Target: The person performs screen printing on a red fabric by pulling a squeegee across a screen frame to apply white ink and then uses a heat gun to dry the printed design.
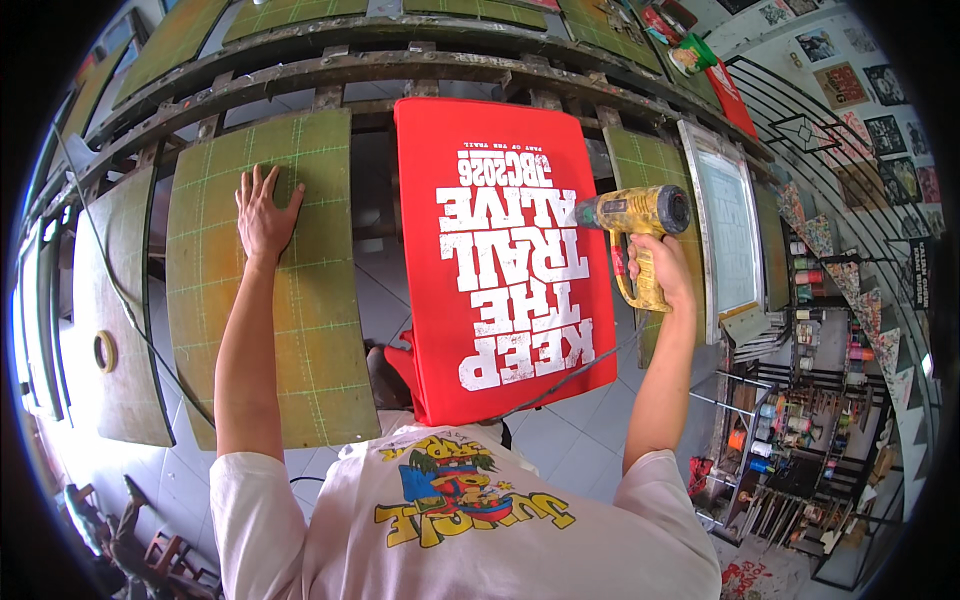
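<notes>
My right hand (pixel 660 270) is wrapped round the handle of a worn yellow heat gun (pixel 640 212). Its nozzle points left, over the right part of a red shirt (pixel 425 160) stretched on a board, and I cannot tell the gap between them. Large white printed lettering covers the middle of the red cloth. From the heat gun a dark cord (pixel 580 372) runs down across the shirt's lower right. My left hand (pixel 265 215) lies flat, fingers spread, on a greenish-brown board (pixel 310 330) marked with a green grid, left of the shirt.
Another board (pixel 110 290) at the far left bears a roll of tape (pixel 105 352). A framed printing screen (pixel 730 220) stands right of the shirt. Metal rails (pixel 460 70) run along the far side, with more boards beyond. Shelves with several colored containers (pixel 790 430) fill the lower right.
</notes>
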`<state>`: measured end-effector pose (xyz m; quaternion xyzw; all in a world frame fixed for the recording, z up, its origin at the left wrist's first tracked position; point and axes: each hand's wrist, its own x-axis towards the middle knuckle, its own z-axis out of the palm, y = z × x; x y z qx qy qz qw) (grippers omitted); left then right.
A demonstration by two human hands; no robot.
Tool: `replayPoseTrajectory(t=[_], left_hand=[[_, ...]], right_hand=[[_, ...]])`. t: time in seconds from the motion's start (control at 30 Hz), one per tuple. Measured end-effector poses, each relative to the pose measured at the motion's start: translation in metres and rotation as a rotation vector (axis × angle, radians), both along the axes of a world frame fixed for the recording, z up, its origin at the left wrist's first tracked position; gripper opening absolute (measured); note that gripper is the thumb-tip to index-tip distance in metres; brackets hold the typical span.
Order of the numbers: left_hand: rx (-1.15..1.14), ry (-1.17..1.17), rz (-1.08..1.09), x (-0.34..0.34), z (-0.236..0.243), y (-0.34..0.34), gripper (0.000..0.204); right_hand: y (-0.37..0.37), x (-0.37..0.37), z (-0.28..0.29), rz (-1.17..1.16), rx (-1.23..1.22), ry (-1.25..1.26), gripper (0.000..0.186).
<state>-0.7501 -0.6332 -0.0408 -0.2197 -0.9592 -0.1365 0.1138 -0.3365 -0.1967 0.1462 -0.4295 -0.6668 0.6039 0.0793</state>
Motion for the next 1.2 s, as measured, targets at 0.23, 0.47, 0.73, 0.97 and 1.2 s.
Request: replayPoseTrajectory(t=[0.23,0.47,0.73,0.97,1.2], left_hand=[[0.027,0.008,-0.01,-0.001,-0.001,-0.001,0.069],[0.015,0.005,-0.009,0.0,-0.001,0.0,0.068],[0.029,0.009,-0.007,-0.001,-0.003,-0.002,0.07],[0.038,0.012,-0.008,-0.001,-0.002,-0.001,0.07],[0.032,0.004,-0.004,0.0,-0.001,-0.001,0.07]], right_hand=[[0.001,-0.008,0.0,0.01,0.044,0.009,0.017],[-0.004,-0.015,0.002,0.03,-0.008,0.01,0.017],[-0.001,-0.026,0.0,0.067,-0.028,0.021,0.016],[-0.003,-0.037,-0.001,0.097,-0.018,0.017,0.017],[-0.005,-0.051,0.003,0.107,-0.021,0.012,0.012]])
